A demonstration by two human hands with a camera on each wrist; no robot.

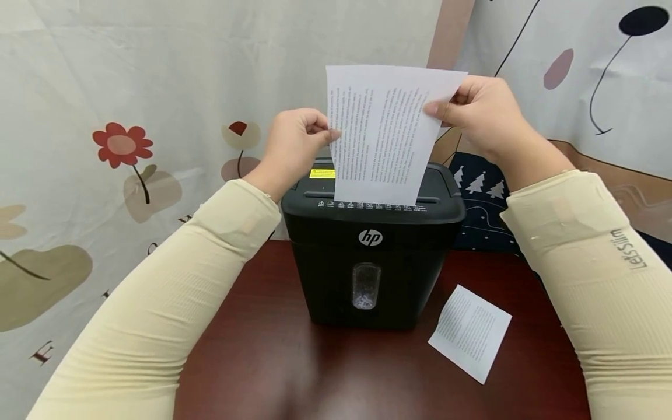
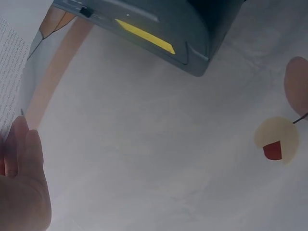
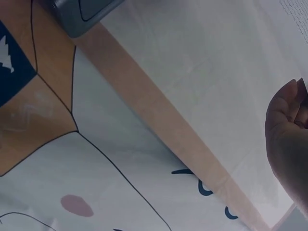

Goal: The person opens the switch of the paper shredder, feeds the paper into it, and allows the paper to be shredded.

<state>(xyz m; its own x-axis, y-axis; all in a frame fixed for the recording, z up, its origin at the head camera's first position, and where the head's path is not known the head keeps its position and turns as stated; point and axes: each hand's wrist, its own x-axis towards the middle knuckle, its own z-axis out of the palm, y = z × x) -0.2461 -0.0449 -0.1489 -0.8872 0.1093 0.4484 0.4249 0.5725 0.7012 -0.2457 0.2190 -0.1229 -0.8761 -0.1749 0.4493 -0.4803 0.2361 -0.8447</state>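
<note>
A printed sheet of paper point(image 1: 380, 128) stands upright over the slot of a black HP paper shredder point(image 1: 367, 268), its lower edge at the slot. My left hand point(image 1: 296, 143) pinches the sheet's left edge between thumb and fingers. At the upper right edge, my right hand point(image 1: 485, 116) pinches it the same way. Only part of the left hand point(image 2: 24, 178) shows in the left wrist view, beside the paper point(image 2: 10, 72). The right hand point(image 3: 291, 139) sits at the right border of the right wrist view, near a corner of the sheet point(image 3: 291, 24).
A second, smaller-looking printed sheet point(image 1: 472, 333) lies on the dark red table point(image 1: 252, 361), to the right of the shredder. Paper shreds show through the shredder's window point(image 1: 366, 287). Behind stands a patterned curtain point(image 1: 173, 70); a yellow label point(image 1: 322, 174) marks the shredder's top.
</note>
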